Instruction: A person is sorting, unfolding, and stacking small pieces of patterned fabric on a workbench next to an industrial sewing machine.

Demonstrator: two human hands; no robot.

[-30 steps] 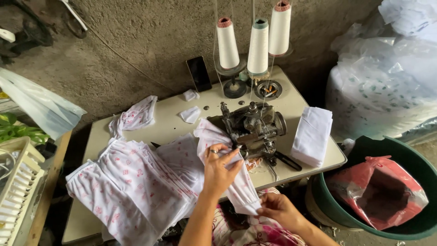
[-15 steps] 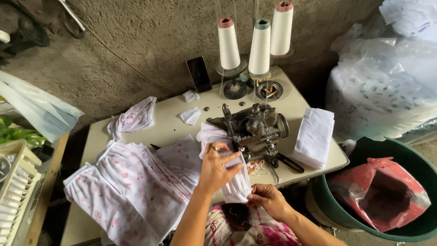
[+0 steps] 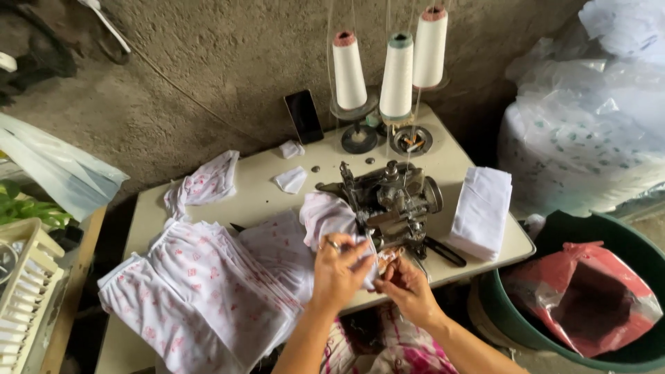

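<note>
A grey overlock sewing machine (image 3: 388, 204) sits near the middle of the pale worktop (image 3: 256, 197). Behind it, at 12 o'clock, three thread cones (image 3: 396, 76) stand on their stands, and a dark phone (image 3: 303, 116) leans on the wall at 11 o'clock. A stack of folded white cloth (image 3: 481, 211) lies at 3 o'clock from the machine, just beside it, with black scissors (image 3: 443, 251) at its near edge. A heap of printed white garments (image 3: 201, 298) fills the worktop at 8 o'clock, and one more garment (image 3: 204, 185) lies crumpled at 10 o'clock. A green tub (image 3: 589, 298) with a red bag (image 3: 589, 298) stands off the worktop at 4 o'clock.

The white printed cloth piece (image 3: 325, 215) drapes over the machine's left front, touching it. The left hand (image 3: 339, 270), ring on one finger, comes up from 6 o'clock with its fingers closed on the cloth's lower edge. The right hand (image 3: 405, 284) sits just beside it at the machine's front, its fingers pinched narrow on the same edge. The machine's body blocks the view of the needle area.
</note>
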